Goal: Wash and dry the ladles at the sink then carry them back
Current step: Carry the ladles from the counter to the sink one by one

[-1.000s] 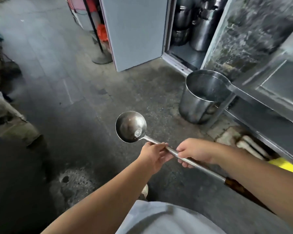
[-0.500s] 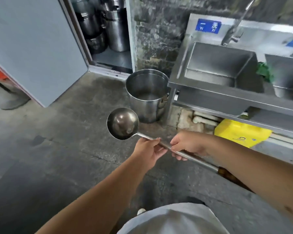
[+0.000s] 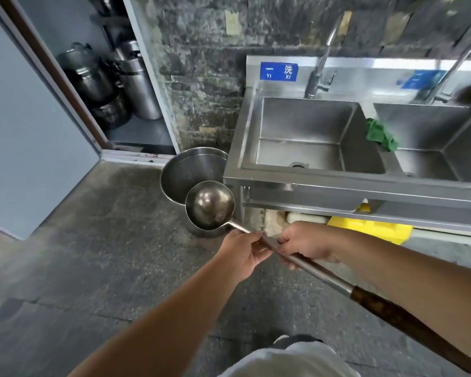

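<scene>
Steel ladle (image 3: 210, 205) | left hand (image 3: 244, 253) and right hand (image 3: 306, 244) both still clamped on its shaft | sink (image 3: 305, 180) now nearer, more centred | bowl overlaps floor pot (image 3: 191, 170)

Both bare forearms reach forward and inward from the bottom of the view, meeting near the middle. The left hand (image 3: 244, 253) is palm-inward, thumb on top, its fingers (image 3: 256, 238) curled around the ladle (image 3: 210, 204) shaft just behind the bowl. The right hand (image 3: 307, 244) sits just beside it, knuckles up, its fingers (image 3: 290, 263) wrapped under the same shaft, which passes beneath the palm and runs back below the right forearm. The 2 hands nearly touch, thumb tip close to knuckles. Both wrists are roughly straight, elbows out of view.
</scene>
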`<state>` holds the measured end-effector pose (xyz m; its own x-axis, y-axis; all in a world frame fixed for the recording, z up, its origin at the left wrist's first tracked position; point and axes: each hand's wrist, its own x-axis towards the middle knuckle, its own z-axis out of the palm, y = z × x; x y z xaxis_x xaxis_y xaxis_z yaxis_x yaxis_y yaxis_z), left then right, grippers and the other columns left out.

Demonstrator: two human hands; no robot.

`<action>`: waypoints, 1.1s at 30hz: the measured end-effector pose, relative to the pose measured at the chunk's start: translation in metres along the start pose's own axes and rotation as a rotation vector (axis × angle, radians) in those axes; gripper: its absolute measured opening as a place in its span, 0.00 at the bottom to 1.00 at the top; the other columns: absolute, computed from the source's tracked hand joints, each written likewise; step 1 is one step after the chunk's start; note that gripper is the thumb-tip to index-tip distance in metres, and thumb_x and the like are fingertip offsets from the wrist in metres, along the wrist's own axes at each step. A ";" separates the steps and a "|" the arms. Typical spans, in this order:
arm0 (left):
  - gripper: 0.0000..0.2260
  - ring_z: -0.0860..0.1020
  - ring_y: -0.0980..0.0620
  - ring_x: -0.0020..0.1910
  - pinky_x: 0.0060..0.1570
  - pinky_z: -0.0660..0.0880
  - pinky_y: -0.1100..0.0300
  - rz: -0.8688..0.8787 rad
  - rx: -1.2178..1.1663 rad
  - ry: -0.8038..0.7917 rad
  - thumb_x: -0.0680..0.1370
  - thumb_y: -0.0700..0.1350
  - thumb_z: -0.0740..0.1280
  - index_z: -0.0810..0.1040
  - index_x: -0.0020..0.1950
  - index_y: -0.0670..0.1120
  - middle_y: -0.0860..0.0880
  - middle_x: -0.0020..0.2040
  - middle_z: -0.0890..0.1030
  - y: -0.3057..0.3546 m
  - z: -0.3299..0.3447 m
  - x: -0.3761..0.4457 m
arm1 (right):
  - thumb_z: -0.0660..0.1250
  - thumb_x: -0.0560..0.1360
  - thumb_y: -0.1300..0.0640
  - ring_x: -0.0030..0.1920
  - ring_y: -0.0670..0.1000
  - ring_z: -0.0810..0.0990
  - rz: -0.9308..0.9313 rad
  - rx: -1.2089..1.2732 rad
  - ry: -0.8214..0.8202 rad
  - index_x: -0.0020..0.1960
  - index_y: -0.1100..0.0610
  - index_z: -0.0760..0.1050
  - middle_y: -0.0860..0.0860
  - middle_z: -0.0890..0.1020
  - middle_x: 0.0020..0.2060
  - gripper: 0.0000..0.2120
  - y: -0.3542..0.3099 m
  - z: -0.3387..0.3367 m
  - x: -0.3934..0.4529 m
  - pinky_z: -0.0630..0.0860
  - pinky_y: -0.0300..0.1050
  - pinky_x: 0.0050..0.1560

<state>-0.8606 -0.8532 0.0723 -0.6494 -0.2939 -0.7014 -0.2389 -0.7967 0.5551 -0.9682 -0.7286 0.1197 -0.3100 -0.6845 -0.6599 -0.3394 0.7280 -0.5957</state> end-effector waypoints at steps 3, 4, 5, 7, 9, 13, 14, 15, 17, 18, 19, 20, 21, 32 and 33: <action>0.11 0.84 0.45 0.41 0.36 0.82 0.51 0.007 0.057 0.017 0.80 0.33 0.62 0.72 0.61 0.33 0.37 0.48 0.80 0.019 0.037 0.029 | 0.66 0.71 0.62 0.41 0.53 0.84 0.015 0.051 0.010 0.43 0.63 0.82 0.56 0.86 0.39 0.07 0.013 -0.045 0.010 0.80 0.53 0.53; 0.10 0.83 0.45 0.40 0.35 0.82 0.51 0.015 0.075 0.014 0.80 0.33 0.62 0.72 0.61 0.33 0.38 0.47 0.80 0.024 0.048 0.037 | 0.66 0.70 0.63 0.42 0.55 0.84 0.020 0.099 0.016 0.45 0.65 0.82 0.59 0.85 0.40 0.08 0.018 -0.057 0.014 0.80 0.54 0.54; 0.10 0.83 0.45 0.40 0.35 0.82 0.52 0.018 0.091 0.000 0.80 0.33 0.61 0.72 0.60 0.33 0.38 0.45 0.80 0.032 0.061 0.046 | 0.66 0.70 0.64 0.43 0.57 0.84 0.023 0.152 0.031 0.45 0.67 0.81 0.61 0.85 0.42 0.08 0.023 -0.071 0.018 0.80 0.54 0.53; 0.06 0.82 0.45 0.41 0.35 0.82 0.51 0.021 0.115 -0.013 0.80 0.33 0.61 0.74 0.56 0.33 0.38 0.43 0.80 0.046 0.086 0.066 | 0.64 0.72 0.66 0.42 0.58 0.82 0.037 0.278 0.058 0.45 0.67 0.79 0.64 0.83 0.41 0.06 0.034 -0.095 0.025 0.80 0.52 0.48; 0.05 0.81 0.45 0.41 0.33 0.82 0.52 0.021 0.149 -0.001 0.80 0.34 0.61 0.75 0.52 0.34 0.38 0.42 0.80 0.058 0.101 0.079 | 0.63 0.76 0.66 0.38 0.56 0.81 0.049 0.396 0.072 0.48 0.66 0.76 0.63 0.81 0.39 0.04 0.039 -0.109 0.029 0.79 0.48 0.40; 0.04 0.80 0.46 0.39 0.28 0.80 0.56 -0.021 0.187 -0.030 0.80 0.34 0.61 0.75 0.49 0.35 0.39 0.42 0.79 0.076 0.139 0.118 | 0.62 0.78 0.67 0.33 0.54 0.80 0.089 0.547 0.095 0.48 0.65 0.75 0.61 0.80 0.36 0.03 0.056 -0.148 0.044 0.77 0.46 0.37; 0.04 0.80 0.46 0.37 0.27 0.79 0.56 -0.024 0.187 -0.040 0.80 0.34 0.61 0.74 0.48 0.36 0.40 0.41 0.78 0.080 0.147 0.128 | 0.62 0.78 0.68 0.32 0.54 0.80 0.094 0.585 0.107 0.47 0.65 0.75 0.60 0.81 0.35 0.04 0.058 -0.155 0.049 0.78 0.46 0.38; 0.04 0.80 0.47 0.36 0.26 0.79 0.56 -0.027 0.191 -0.054 0.80 0.34 0.60 0.74 0.47 0.37 0.40 0.40 0.78 0.085 0.156 0.141 | 0.61 0.78 0.69 0.32 0.53 0.81 0.102 0.626 0.124 0.45 0.65 0.75 0.60 0.80 0.35 0.05 0.061 -0.166 0.056 0.79 0.46 0.38; 0.06 0.80 0.48 0.31 0.27 0.80 0.55 -0.024 0.198 -0.084 0.80 0.33 0.60 0.74 0.45 0.39 0.42 0.38 0.78 0.094 0.172 0.164 | 0.61 0.77 0.70 0.32 0.55 0.80 0.110 0.693 0.153 0.41 0.65 0.75 0.61 0.80 0.33 0.07 0.064 -0.185 0.069 0.79 0.49 0.42; 0.07 0.80 0.49 0.30 0.27 0.80 0.57 -0.025 0.210 -0.099 0.80 0.33 0.60 0.74 0.44 0.40 0.43 0.37 0.77 0.099 0.180 0.178 | 0.62 0.76 0.70 0.32 0.57 0.80 0.114 0.700 0.169 0.39 0.65 0.76 0.62 0.80 0.33 0.09 0.067 -0.196 0.077 0.77 0.51 0.44; 0.07 0.80 0.50 0.30 0.27 0.80 0.58 -0.031 0.229 -0.114 0.80 0.32 0.61 0.73 0.43 0.40 0.43 0.37 0.77 0.104 0.189 0.193 | 0.62 0.76 0.70 0.32 0.57 0.79 0.121 0.703 0.186 0.37 0.65 0.77 0.62 0.80 0.32 0.10 0.070 -0.208 0.087 0.76 0.51 0.44; 0.07 0.80 0.50 0.29 0.28 0.80 0.59 -0.027 0.248 -0.126 0.79 0.32 0.61 0.73 0.43 0.39 0.43 0.36 0.77 0.108 0.194 0.203 | 0.62 0.76 0.69 0.31 0.57 0.79 0.134 0.706 0.196 0.36 0.65 0.77 0.62 0.80 0.31 0.10 0.071 -0.217 0.093 0.75 0.49 0.42; 0.07 0.79 0.51 0.29 0.29 0.81 0.59 -0.027 0.266 -0.150 0.79 0.31 0.61 0.73 0.43 0.39 0.42 0.35 0.76 0.115 0.203 0.218 | 0.62 0.76 0.70 0.31 0.56 0.79 0.150 0.732 0.214 0.37 0.66 0.77 0.62 0.80 0.31 0.10 0.074 -0.230 0.103 0.76 0.47 0.39; 0.06 0.77 0.51 0.38 0.45 0.73 0.56 -0.171 0.576 -0.270 0.79 0.36 0.64 0.72 0.47 0.47 0.48 0.38 0.79 0.176 0.271 0.359 | 0.61 0.79 0.69 0.33 0.52 0.81 0.318 0.971 0.282 0.43 0.67 0.76 0.58 0.81 0.32 0.08 0.091 -0.340 0.200 0.79 0.43 0.38; 0.06 0.78 0.51 0.39 0.47 0.73 0.56 -0.190 0.600 -0.269 0.79 0.37 0.64 0.73 0.48 0.47 0.48 0.39 0.80 0.181 0.278 0.372 | 0.61 0.79 0.69 0.34 0.53 0.81 0.343 0.989 0.296 0.44 0.66 0.77 0.58 0.81 0.33 0.08 0.095 -0.350 0.210 0.80 0.44 0.39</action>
<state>-1.3462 -0.9598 0.0365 -0.6950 0.0253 -0.7185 -0.6748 -0.3678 0.6398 -1.3761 -0.8170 0.0853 -0.4987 -0.3249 -0.8036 0.6299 0.5009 -0.5935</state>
